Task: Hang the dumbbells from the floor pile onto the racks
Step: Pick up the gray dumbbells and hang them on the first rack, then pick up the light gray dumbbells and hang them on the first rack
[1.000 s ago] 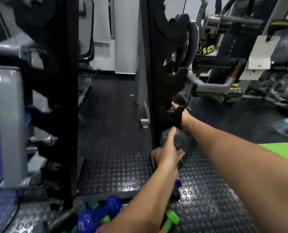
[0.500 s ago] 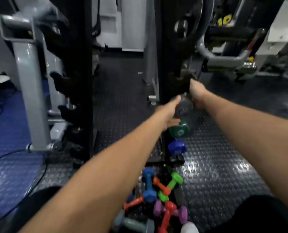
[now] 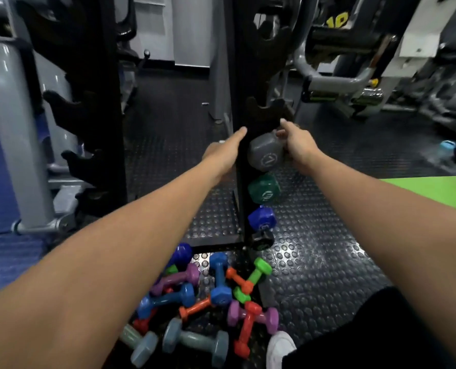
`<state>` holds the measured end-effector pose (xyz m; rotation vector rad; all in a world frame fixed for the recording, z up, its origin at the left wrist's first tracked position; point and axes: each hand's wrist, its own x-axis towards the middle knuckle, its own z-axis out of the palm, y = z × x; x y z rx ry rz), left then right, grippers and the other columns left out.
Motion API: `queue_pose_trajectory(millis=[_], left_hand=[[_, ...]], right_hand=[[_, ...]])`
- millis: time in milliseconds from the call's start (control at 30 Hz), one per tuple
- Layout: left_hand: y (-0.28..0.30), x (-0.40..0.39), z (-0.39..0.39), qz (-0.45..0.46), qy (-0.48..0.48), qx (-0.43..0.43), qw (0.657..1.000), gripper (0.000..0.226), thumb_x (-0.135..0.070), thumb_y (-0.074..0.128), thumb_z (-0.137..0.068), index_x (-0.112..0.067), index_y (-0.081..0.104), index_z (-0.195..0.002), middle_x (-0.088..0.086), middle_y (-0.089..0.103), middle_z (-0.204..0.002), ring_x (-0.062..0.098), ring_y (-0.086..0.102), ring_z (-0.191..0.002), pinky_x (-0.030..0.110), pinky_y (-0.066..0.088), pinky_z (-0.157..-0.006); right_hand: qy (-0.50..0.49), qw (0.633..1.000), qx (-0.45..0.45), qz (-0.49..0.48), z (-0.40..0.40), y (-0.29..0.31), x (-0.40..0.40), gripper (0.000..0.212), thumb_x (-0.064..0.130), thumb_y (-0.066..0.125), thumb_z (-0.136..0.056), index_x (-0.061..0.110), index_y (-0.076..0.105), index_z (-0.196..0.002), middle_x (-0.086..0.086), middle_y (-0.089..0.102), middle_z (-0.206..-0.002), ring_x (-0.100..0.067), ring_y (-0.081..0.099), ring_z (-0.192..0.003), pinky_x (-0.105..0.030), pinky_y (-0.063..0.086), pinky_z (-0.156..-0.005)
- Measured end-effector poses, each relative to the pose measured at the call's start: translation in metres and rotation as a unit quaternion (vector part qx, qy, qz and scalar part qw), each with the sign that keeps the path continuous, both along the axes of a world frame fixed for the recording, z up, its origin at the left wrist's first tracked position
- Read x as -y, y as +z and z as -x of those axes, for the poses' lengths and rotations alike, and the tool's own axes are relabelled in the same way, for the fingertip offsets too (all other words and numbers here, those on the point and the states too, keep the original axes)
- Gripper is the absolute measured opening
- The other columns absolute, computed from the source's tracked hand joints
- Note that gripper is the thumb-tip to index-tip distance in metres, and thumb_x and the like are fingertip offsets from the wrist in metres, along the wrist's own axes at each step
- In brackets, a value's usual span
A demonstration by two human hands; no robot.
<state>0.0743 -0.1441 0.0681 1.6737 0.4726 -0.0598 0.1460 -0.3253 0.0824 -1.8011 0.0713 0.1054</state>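
A grey dumbbell (image 3: 265, 155) rests in a cradle of the black rack post (image 3: 244, 83), above a green dumbbell (image 3: 264, 191), a blue one (image 3: 262, 219) and a small black one (image 3: 261, 239). My left hand (image 3: 222, 154) lies flat against the post's left side, fingers straight, holding nothing. My right hand (image 3: 297, 145) is just right of the grey dumbbell, fingers spread, fingertips at its top edge. Several coloured dumbbells form the floor pile (image 3: 208, 296) at the rack's foot.
A second black rack (image 3: 88, 107) with bare cradles stands to the left, beside a grey machine frame (image 3: 11, 129). Gym machines (image 3: 341, 62) fill the back right. A green mat (image 3: 429, 187) lies at right. My white shoe (image 3: 280, 347) is beside the pile.
Both hands were wrapped around the grey dumbbell at the rack. Now it sits in its cradle, the left hand has slid left of the post and the right hand has opened.
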Motion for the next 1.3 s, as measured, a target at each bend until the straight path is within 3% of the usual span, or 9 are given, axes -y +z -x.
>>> queue_pose_trajectory(millis=[100,200,333,467,600,733,933,1133,1300], left_hand=[[-0.007,-0.032,0.01,-0.037,0.011,0.018,0.999,0.083,-0.084,0.057,-0.069,-0.017,0.065,-0.118,0.001,0.067,-0.111,0.023,0.065,-0.098,0.039,0.052,-0.092],[-0.022,-0.061,0.026,-0.047,-0.001,0.004,0.999,0.069,-0.083,0.058,-0.071,-0.021,0.06,-0.101,-0.001,0.062,-0.104,0.022,0.062,-0.093,0.039,0.051,-0.089],[-0.06,-0.078,0.054,-0.069,-0.032,-0.013,0.997,0.042,-0.07,0.061,-0.082,-0.03,0.049,-0.077,0.0,0.06,-0.098,0.021,0.059,-0.092,0.04,0.051,-0.088],[-0.123,-0.087,0.078,-0.145,-0.073,-0.067,0.984,0.06,-0.069,0.069,-0.075,-0.023,0.063,-0.113,-0.002,0.068,-0.112,0.02,0.065,-0.101,0.042,0.053,-0.095],[-0.184,-0.093,0.1,-0.193,-0.095,-0.136,0.967,0.055,-0.061,0.077,-0.072,-0.019,0.067,-0.106,-0.001,0.07,-0.109,0.021,0.064,-0.101,0.035,0.052,-0.094],[-0.237,-0.089,0.123,-0.232,-0.165,-0.194,0.939,0.027,-0.048,0.075,-0.081,-0.022,0.07,-0.089,0.0,0.072,-0.103,0.018,0.063,-0.094,0.026,0.048,-0.082],[-0.314,-0.094,0.152,-0.261,-0.222,-0.29,0.893,0.029,-0.042,0.071,-0.082,-0.014,0.071,-0.091,0.003,0.069,-0.095,0.02,0.064,-0.088,0.028,0.049,-0.077],[-0.364,-0.096,0.171,-0.314,-0.266,-0.368,0.834,0.055,-0.054,0.063,-0.079,-0.014,0.068,-0.117,0.007,0.066,-0.106,0.025,0.063,-0.095,0.028,0.048,-0.077],[-0.389,-0.082,0.183,-0.285,-0.281,-0.41,0.82,0.059,-0.061,0.063,-0.077,-0.014,0.068,-0.114,0.005,0.065,-0.11,0.023,0.057,-0.09,0.028,0.048,-0.081]], right_hand=[[-0.016,1.0,-0.01,-0.01,0.027,-0.006,0.008,0.039,0.057,0.054,-0.093,0.021,0.066,-0.101,0.001,0.065,-0.089,-0.02,0.06,-0.075,-0.035,0.045,-0.068],[-0.053,0.998,-0.01,-0.014,0.048,-0.027,0.015,0.043,0.063,0.053,-0.088,0.025,0.068,-0.102,-0.002,0.069,-0.103,-0.023,0.065,-0.089,-0.042,0.052,-0.082],[-0.138,0.99,-0.032,-0.01,0.078,-0.088,0.004,0.042,0.064,0.056,-0.072,0.026,0.062,-0.088,-0.002,0.065,-0.095,-0.025,0.064,-0.088,-0.047,0.057,-0.083],[-0.178,0.979,-0.1,-0.009,0.112,-0.172,-0.012,0.035,0.054,0.062,-0.068,0.02,0.06,-0.079,-0.005,0.068,-0.083,-0.029,0.067,-0.08,-0.046,0.059,-0.073],[-0.149,0.967,-0.205,-0.023,0.169,-0.251,-0.038,0.017,0.03,0.067,-0.083,0.014,0.061,-0.078,-0.006,0.061,-0.066,-0.018,0.05,-0.05,-0.027,0.039,-0.045],[-0.096,0.948,-0.303,0.004,0.219,-0.333,-0.051,0.026,0.041,0.066,-0.068,0.017,0.07,-0.08,-0.003,0.058,-0.056,-0.02,0.047,-0.047,-0.032,0.042,-0.05],[-0.103,0.922,-0.368,0.055,0.263,-0.371,-0.065,0.025,0.033,0.07,-0.075,0.013,0.059,-0.065,-0.003,0.057,-0.059,-0.021,0.05,-0.054,-0.031,0.037,-0.055],[-0.143,0.904,-0.379,0.136,0.268,-0.398,-0.06,0.022,0.031,0.066,-0.09,0.009,0.067,-0.092,-0.014,0.069,-0.098,-0.035,0.063,-0.097,-0.035,0.046,-0.086],[-0.115,0.879,-0.418,0.198,0.273,-0.414,-0.057,0.04,0.046,0.067,-0.078,0.011,0.073,-0.098,-0.011,0.071,-0.096,-0.036,0.068,-0.093,-0.043,0.057,-0.089]])
